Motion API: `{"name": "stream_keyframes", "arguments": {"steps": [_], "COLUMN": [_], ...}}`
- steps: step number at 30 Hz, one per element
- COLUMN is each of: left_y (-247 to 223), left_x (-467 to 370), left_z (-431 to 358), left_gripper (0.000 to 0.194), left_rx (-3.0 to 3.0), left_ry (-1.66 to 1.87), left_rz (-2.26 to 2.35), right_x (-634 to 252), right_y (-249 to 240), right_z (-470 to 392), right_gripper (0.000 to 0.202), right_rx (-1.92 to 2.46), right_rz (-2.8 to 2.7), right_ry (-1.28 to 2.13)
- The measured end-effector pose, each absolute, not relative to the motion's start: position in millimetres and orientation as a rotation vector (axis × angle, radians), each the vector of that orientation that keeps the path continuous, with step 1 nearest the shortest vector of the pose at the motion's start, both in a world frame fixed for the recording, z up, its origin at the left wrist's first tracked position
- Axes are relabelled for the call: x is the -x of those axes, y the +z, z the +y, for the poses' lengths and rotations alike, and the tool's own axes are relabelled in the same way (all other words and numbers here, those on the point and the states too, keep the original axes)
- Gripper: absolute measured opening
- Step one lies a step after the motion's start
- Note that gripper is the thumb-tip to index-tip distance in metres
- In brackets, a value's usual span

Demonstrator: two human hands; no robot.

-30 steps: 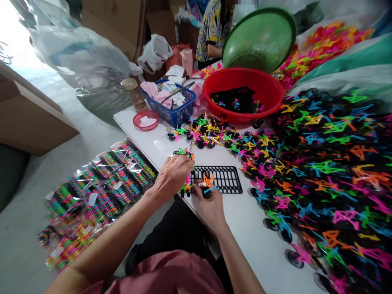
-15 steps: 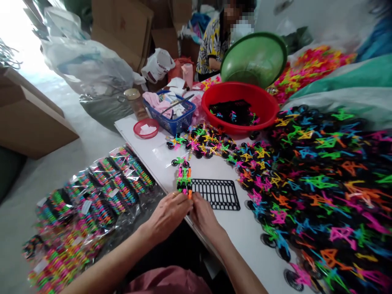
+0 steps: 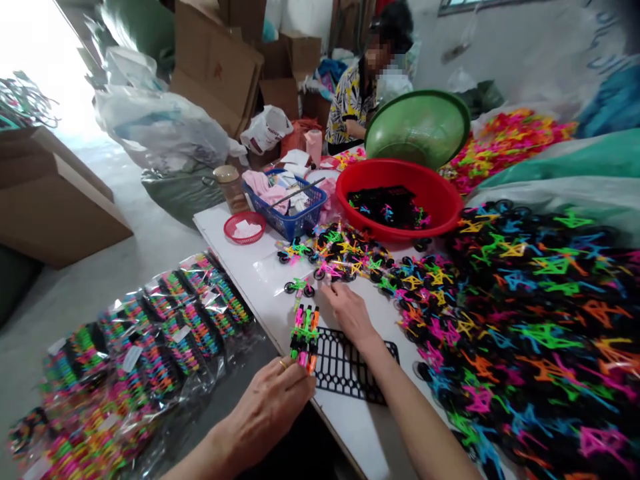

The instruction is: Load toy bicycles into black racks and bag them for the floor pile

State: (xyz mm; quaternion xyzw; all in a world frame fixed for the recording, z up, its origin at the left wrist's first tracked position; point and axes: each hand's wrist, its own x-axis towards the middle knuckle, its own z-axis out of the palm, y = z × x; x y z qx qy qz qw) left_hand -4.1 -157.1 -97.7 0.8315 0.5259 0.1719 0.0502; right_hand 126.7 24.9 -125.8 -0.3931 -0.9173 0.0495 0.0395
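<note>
My left hand is closed on the near end of a row of small toy bikes, green, pink and orange, at the left end of a black plastic grid. The grid lies on the white table near its front edge. Over the table beyond the grid, my right hand reaches out, its fingertips beside a pink toy bike; whether they touch it I cannot tell. A green toy bike lies just left of those fingertips.
A big pile of toy bikes covers the right side. Behind stand a red basin, a blue basket and a small red basket. Packed bundles lie lower left. A person sits at the back.
My right hand has left the row of bikes and moved forward to the loose bikes. My left hand stays on the row. The view has tilted up, so things appear lower.
</note>
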Motion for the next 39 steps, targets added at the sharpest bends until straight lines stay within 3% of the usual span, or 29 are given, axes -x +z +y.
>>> {"name": "stream_keyframes", "arguments": {"steps": [4, 7, 11, 17, 21, 24, 28, 33, 39], "left_y": [-96, -93, -80, -60, -59, -57, -55, -54, -66], "left_x": [5, 3, 0, 2, -5, -17, -23, 0, 12], "left_z": [-155, -154, -151, -105, -77, -75, -84, -87, -75], "left_gripper": [0.024, 0.026, 0.019, 0.024, 0.021, 0.011, 0.013, 0.023, 0.021], "left_rx": [-2.539, -2.548, -2.521, -2.279, -2.064, -1.890, -1.966, -2.064, -2.337], "left_ry": [0.581, 0.635, 0.787, 0.961, 0.907, 1.028, 1.130, 1.034, 0.558], "left_rz": [1.582, 1.585, 1.682, 1.818, 1.823, 1.948, 2.019, 1.890, 1.504], "right_x": [-180, -179, -159, -167, -166, -160, -157, -163, -145], "right_y": [-130, -126, -121, -120, -114, -103, -98, -128, -153], "right_z": [-12, -18, -5, -25, -50, -59, -63, -57, -45], "right_gripper": [0.036, 0.021, 0.018, 0.021, 0.018, 0.018, 0.013, 0.009, 0.013], "right_rx": [1.235, 1.577, 1.868, 1.448, 1.333, 1.357, 1.400, 1.426, 1.234], "right_rz": [-2.773, -2.588, -2.381, -1.922, -1.919, -1.924, -1.923, -1.955, -1.886], "right_ry": [0.198, 0.277, 0.406, 0.990, 0.908, 0.870, 0.921, 0.935, 0.964]}}
